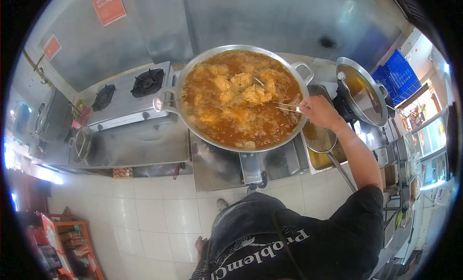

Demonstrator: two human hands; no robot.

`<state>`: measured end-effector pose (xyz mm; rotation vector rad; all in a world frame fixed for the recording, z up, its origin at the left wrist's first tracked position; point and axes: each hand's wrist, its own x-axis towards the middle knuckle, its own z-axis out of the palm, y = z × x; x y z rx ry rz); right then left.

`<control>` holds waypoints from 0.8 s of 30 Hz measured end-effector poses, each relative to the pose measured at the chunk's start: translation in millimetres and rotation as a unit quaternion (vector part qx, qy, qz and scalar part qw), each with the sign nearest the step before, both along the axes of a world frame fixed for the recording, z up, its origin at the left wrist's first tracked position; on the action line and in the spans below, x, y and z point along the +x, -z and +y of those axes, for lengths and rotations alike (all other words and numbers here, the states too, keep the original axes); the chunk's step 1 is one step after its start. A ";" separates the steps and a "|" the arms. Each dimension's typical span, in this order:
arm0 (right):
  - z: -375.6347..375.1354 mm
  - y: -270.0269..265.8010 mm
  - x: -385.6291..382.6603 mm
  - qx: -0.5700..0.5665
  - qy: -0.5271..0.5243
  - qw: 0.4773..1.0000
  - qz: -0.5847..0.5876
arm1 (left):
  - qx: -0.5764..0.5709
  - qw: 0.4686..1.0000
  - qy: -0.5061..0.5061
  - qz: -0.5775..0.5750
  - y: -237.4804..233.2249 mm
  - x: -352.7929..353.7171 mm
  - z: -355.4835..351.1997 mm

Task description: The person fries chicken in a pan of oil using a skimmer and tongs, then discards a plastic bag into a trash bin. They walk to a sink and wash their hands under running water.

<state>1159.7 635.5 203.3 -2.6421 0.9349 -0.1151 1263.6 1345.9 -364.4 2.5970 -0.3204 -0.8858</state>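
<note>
My right hand (319,111) is closed around the end of thin metal tongs (288,107) at the right rim of a large wok (193,129). The tongs reach in over bubbling brown oil, toward several golden battered fried chicken pieces (255,94). A curved bit of metal shows among the pieces near the middle. My left hand (200,243) hangs low beside the body, partly hidden by the dark shirt, fingers loosely apart and away from the stove. A dial thermometer (157,104) sits by the wok's left handle.
Right of the wok, a strainer (322,139) with a long handle rests over a metal tray (316,160). Beyond it stands a second wok (376,117) of oil, with a blue crate (398,77) behind. A two-burner stove (126,104) is on the left. An orange shelf (60,232) stands lower left.
</note>
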 end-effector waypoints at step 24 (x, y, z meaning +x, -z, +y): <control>66.5 -38.6 -79.6 -0.344 0.050 0.929 0.128 | -0.266 0.735 -0.559 0.278 -3.7 3.2 -31.4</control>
